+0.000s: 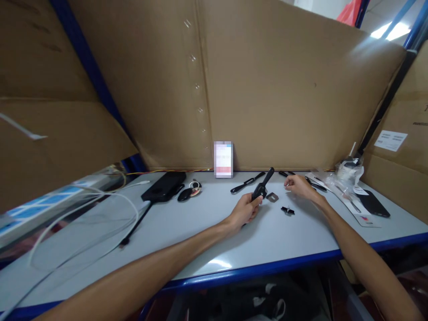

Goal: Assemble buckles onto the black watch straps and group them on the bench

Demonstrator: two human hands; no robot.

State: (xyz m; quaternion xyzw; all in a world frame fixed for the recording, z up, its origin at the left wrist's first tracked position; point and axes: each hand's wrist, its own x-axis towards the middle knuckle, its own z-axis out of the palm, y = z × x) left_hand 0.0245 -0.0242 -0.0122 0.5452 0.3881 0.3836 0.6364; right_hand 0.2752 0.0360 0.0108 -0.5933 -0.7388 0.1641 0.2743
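My left hand [245, 209] is wrapped round a black spokeshave [267, 177], its upper handle slanting up to the right. Fingers curled together, my right hand [299, 186] hovers low over the table to the right; whatever may be in its fingertips is too small to make out. Between the hands lies a flat grey-brown blade [273, 197]. Closer to me is a small black part [287, 210] with a shiny middle. Behind my left hand another black two-handled tool [248, 182] rests on the table. Dark tools [317, 184] are partly hidden by my right hand.
A lit phone [223, 159] leans against the cardboard wall [267, 89]. To the left are a black case [163, 186], a key fob [185, 194], white cables [133, 209] and a power strip [63, 198]. Packaging [347, 196] and a black phone-like slab [373, 203] lie right.
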